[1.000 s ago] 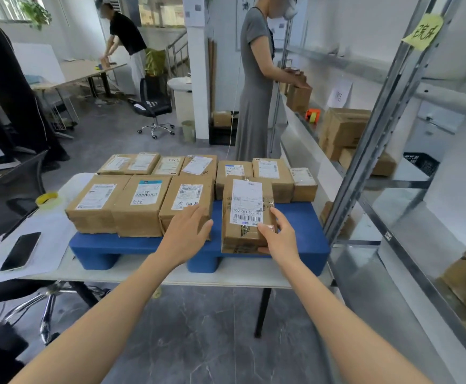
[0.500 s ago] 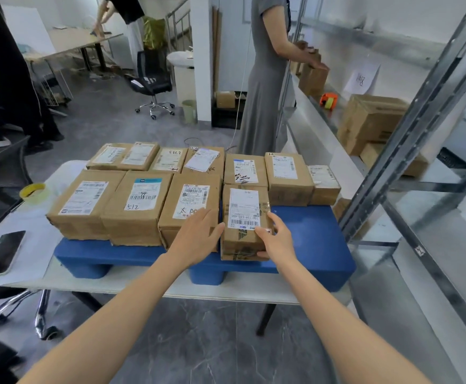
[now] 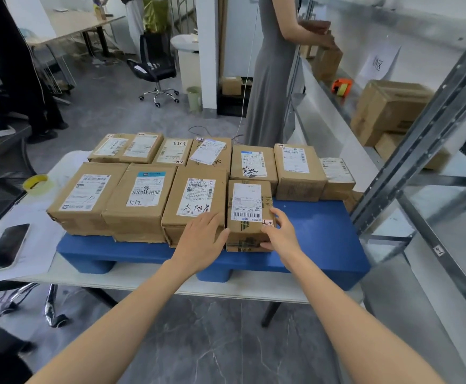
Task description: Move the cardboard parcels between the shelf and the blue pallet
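A blue pallet (image 3: 317,234) lies on a white table and carries several labelled cardboard parcels in two rows. A small upright parcel (image 3: 247,206) stands at the front, beside a larger parcel (image 3: 196,200) with handwriting on its label. My left hand (image 3: 201,239) presses flat on the small parcel's left side, over the larger parcel's front corner. My right hand (image 3: 280,234) cups the small parcel's right front edge. The parcel rests on the pallet between both hands. The metal shelf (image 3: 425,126) stands to the right with more boxes (image 3: 389,109) on it.
A person in a grey dress (image 3: 270,79) handles a box at the shelf behind the pallet. A phone (image 3: 7,246) and a yellow tape roll (image 3: 36,184) lie on the table at the left. An office chair (image 3: 154,70) and another person's legs are farther back.
The small parcel has slid left and back until it sits against the handwritten parcel. Both hands stayed on it. The camera has tilted down and moved closer.
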